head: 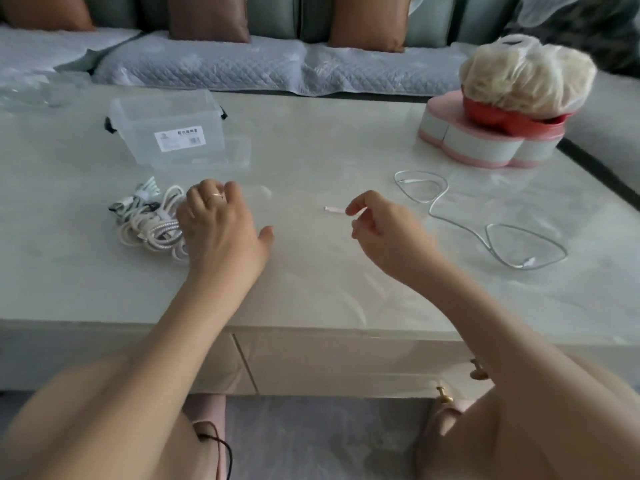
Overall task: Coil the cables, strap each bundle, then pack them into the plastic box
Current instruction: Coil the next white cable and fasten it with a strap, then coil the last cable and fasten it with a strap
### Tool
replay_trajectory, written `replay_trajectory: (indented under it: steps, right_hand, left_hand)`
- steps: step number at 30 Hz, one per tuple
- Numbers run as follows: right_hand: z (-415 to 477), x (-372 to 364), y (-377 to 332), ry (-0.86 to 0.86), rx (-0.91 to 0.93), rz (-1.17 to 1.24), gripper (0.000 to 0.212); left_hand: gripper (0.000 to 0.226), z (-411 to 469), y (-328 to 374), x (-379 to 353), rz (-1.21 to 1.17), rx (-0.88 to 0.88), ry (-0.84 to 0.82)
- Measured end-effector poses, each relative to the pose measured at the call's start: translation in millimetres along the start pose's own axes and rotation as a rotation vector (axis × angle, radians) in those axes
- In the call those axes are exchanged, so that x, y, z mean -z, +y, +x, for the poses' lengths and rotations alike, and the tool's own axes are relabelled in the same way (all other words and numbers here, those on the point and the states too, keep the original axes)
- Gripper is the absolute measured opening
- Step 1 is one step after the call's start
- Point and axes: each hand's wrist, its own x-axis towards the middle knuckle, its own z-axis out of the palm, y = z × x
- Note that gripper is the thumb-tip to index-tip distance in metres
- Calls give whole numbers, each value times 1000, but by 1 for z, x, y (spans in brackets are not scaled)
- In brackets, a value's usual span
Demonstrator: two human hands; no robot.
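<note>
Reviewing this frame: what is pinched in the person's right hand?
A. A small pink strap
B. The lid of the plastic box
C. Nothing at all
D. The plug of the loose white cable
A: the right hand pinches a small pink strap between thumb and finger, while the loose white cable lies apart on the table, untouched.

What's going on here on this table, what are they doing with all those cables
A person is tidying cables at a pale table. Their left hand reaches onto a pile of coiled cables, while the right hand pinches a small pink strap. One white cable lies loose and uncoiled to the right. The clear plastic box stands open behind the pile, and it looks empty, so packing has not yet begun.
</note>
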Motion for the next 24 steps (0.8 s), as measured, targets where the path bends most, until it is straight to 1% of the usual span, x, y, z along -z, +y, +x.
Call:
replay_trajectory:
  steps: [3,5,7,9,10,12,14,16,19,21,24]
  right_hand:
    - [-6,19,22,105,-27,-184,26]
    - [-13,33,39,130,-91,-366,36]
    - [-23,50,57,112,-235,-567,47]
    - [-34,65,71,46,-384,-666,50]
    - [-40,73,80,3,-441,-668,47]
    - [-47,82,92,-72,-473,-645,36]
    - [-51,86,97,-80,-476,-649,21]
    - [-51,86,96,-70,-478,-637,14]
    - [-52,82,90,24,-406,-514,16]
    - [-52,81,83,115,-337,-376,19]
    - [-49,75,72,298,-160,-181,16]
  left_hand:
    - [44,-2,27,-3,-221,-205,30]
    - [36,-6,45,-7,-297,-337,44]
    - [34,-10,62,-12,-334,-432,28]
    - [29,-14,75,-14,-364,-482,1]
    - [27,-15,83,-17,-385,-504,-7]
    - [24,-18,93,-21,-413,-542,-23]
    - [23,-23,97,-25,-419,-588,-46]
    - [25,-26,96,-27,-425,-618,-75]
    - [30,-28,94,-26,-482,-625,-115]
    - [31,-28,94,-23,-561,-585,-145]
    - [31,-32,100,-18,-727,-532,-200]
